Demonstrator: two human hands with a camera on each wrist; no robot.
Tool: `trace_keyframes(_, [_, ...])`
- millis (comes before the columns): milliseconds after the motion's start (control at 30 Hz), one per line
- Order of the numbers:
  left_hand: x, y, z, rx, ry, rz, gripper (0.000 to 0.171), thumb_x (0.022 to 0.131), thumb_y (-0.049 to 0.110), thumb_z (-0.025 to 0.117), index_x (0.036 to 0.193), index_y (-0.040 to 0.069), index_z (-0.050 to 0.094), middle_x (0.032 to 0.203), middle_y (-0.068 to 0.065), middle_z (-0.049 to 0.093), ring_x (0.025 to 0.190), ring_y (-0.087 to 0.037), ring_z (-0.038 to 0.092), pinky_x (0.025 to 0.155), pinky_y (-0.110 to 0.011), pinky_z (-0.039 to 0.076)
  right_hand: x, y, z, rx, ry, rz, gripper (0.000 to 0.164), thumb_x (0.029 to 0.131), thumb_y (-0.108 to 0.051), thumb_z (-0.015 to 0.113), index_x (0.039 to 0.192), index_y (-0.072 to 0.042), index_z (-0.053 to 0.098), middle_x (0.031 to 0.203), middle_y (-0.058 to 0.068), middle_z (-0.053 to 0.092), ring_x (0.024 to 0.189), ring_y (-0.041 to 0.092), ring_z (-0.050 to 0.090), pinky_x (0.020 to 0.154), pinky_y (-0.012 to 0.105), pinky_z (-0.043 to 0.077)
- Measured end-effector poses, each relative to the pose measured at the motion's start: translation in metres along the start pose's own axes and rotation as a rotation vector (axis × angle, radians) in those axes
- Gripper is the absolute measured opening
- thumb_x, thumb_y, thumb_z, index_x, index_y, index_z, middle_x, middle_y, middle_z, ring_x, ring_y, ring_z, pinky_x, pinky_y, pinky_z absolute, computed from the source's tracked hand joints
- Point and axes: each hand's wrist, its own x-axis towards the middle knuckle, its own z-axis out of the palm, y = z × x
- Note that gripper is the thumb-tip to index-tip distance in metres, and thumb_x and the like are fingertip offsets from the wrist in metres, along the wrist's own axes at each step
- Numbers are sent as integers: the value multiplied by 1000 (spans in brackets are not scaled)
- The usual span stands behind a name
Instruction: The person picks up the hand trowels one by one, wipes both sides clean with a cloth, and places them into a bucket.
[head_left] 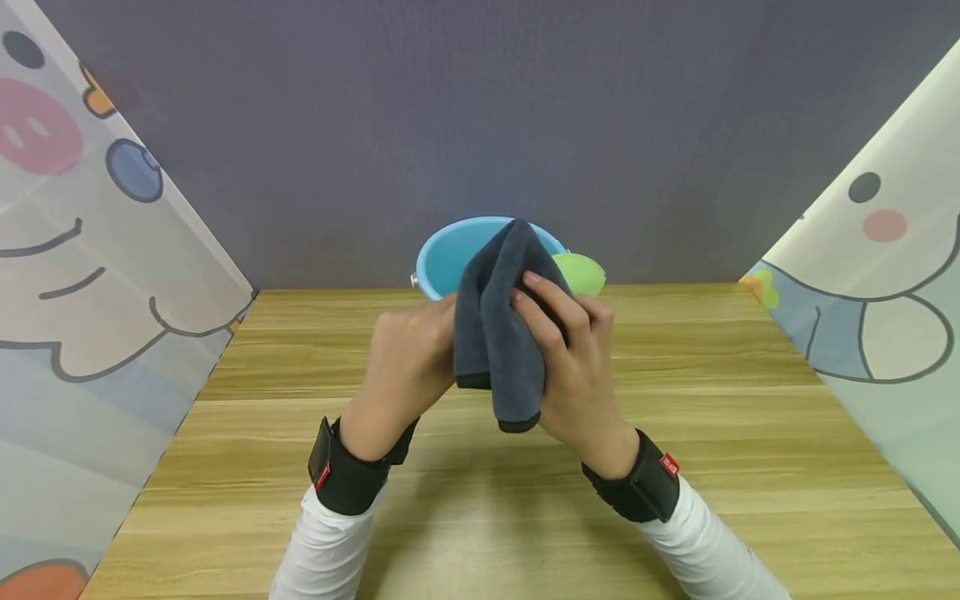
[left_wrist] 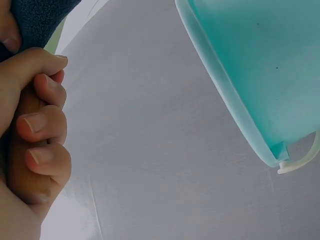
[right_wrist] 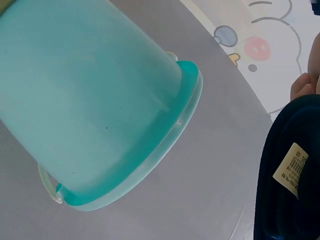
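A dark grey cloth (head_left: pixel 491 325) with black edging hangs in front of the body. My right hand (head_left: pixel 577 367) grips it from the right, fingers curled over its front. On the other side, my left hand (head_left: pixel 412 350) is curled round a brown wooden handle (left_wrist: pixel 25 170), which shows only in the left wrist view. The handle's upper end goes out of sight near the cloth, so what it belongs to is hidden. A pale label (right_wrist: pixel 291 170) shows on the cloth in the right wrist view.
Beyond the hands stands a light blue bucket (head_left: pixel 450 250) with a pale handle (left_wrist: pixel 305 160), its front hidden by hands and cloth. A light green object (head_left: pixel 583 273) shows at its right. Wood-grain table (head_left: pixel 480 533) lies below; a grey wall (head_left: pixel 480 108) rises behind.
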Motion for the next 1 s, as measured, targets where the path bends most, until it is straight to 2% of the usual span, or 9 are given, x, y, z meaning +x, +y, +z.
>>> trace_keyframes(267, [-1,0,0,-1,-4,11,29,87,6,74,72,15,51,60,2,47,44,-11,32,43,-27,24,-1,3,0,-10,-2,2,34,101,-19,61,131,-4,57,137,20,55,115,41,48,87,49,34])
trace_keyframes(1000, [1,0,1,5,31,30,30,83,2,75,72,14,50,59,2,48,44,-12,36,41,-28,26,0,7,-1,-5,2,16,34,100,-16,59,132,-5,57,139,19,54,105,41,47,86,50,36])
